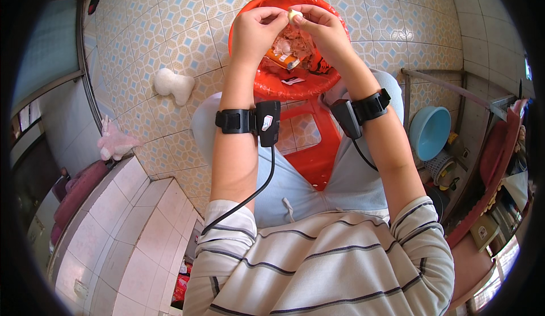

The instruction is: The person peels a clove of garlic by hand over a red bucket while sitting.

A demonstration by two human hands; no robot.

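Observation:
My right hand pinches a small pale garlic clove between thumb and fingers. From the other side, my left hand brings its closed thumb and forefinger to the clove's edge; any bit of skin between them is too small to make out. Both hands are above a round red trash bin lined with a red plastic bag. Inside the bin lie papery peels, an orange wrapper and other scraps.
A red plastic stool shows between my legs. On the tiled floor lies a white bone-shaped cushion. A pink plush toy sits on the tiled ledge to the left. At right, a blue basin stands near a metal frame.

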